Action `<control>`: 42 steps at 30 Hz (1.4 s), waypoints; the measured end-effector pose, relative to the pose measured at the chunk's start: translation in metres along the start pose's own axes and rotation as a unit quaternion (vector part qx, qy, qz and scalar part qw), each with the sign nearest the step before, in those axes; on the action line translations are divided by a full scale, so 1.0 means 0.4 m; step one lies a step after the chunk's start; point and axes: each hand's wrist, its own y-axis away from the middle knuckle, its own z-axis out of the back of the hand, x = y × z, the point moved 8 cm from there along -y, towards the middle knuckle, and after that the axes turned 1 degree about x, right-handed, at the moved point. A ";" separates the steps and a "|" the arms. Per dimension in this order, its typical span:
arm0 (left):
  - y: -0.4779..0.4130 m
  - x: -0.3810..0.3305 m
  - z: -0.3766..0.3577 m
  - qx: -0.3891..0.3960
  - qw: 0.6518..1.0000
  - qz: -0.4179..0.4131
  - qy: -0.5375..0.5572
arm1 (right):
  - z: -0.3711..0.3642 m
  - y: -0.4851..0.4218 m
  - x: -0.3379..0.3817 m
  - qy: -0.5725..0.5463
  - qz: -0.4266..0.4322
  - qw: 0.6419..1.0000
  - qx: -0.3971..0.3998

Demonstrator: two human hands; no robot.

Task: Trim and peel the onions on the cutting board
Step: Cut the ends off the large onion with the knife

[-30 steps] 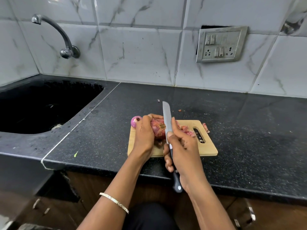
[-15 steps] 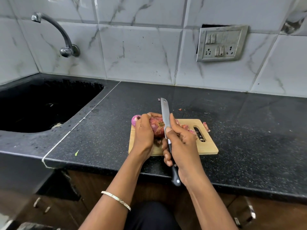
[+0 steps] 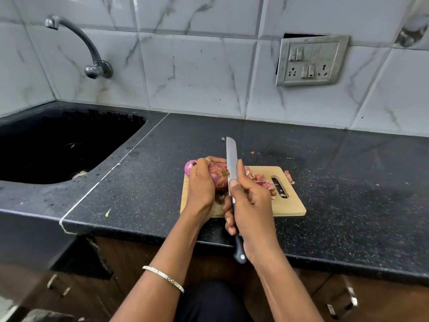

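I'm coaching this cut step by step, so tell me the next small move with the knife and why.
Probably press the knife down to slice off the root end. The blade already rests against the root of the unpeeled onion, which the left hand steadies over the cutting board, and the right hand has the handle in its grip with a fingertip on the blade's spine.

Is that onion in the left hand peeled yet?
Not yet: the onion shows dry reddish skin and its root tuft beside the knife.

Black speckled countertop (image 3: pixel 325 182) carried wooden cutting board (image 3: pixel 290 205) near front edge; onion-skin scraps (image 3: pixel 253 153) lay at board's 12 o'clock, green fleck (image 3: pixel 108 212) at 9 o'clock.
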 end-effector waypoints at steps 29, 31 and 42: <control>-0.019 -0.002 0.017 -0.042 0.996 -0.039 -0.070 | 0.000 0.022 -0.014 0.025 -0.004 1.000 -0.009; -0.024 0.005 0.021 -0.054 0.995 -0.043 -0.067 | 0.001 0.048 -0.023 0.015 -0.010 1.000 -0.005; -0.035 0.033 0.007 -0.022 0.999 0.002 -0.035 | -0.003 0.013 -0.014 -0.011 -0.010 1.000 -0.015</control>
